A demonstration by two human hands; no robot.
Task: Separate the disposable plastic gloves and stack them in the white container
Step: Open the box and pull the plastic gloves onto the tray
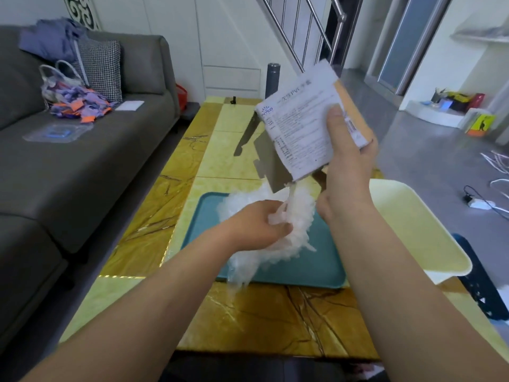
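- A long grey fabric sofa (82, 166) fills the left side of the room. A black-and-white checked cushion (102, 67) and a clear bag spilling purple and orange scraps (77, 103) sit on it.
- A glossy yellow-gold marbled tabletop (261, 318) runs from the near edge away into the middle of the scene, just beside the sofa.
- A flat teal rectangular plastic tray (308, 268) lies on the middle of the tabletop.
- A shallow white rectangular plastic container (413, 232) sits just right of the tray, partly behind the right forearm. Its far right corner reaches past the tabletop edge.
- A white and orange cardboard glove box (300, 128), with printed text on its white face, is held up above the tray. It is tilted, with its open end and loose brown flaps pointing down.
- A crumpled mass of clear disposable plastic gloves (301, 213) rests on the teal tray, apart from the white container. One strand rises to the open end of the box.
- The right hand (349, 172) has its grip closed on the box, thumb on the printed face and fingers wrapped round the orange side.
- The left hand (256, 227) has its grip curled into the gloves, pinching a bunch of them above the tray.
- A dark grey cylindrical flask (272, 78) stands upright at the far end of the tabletop.
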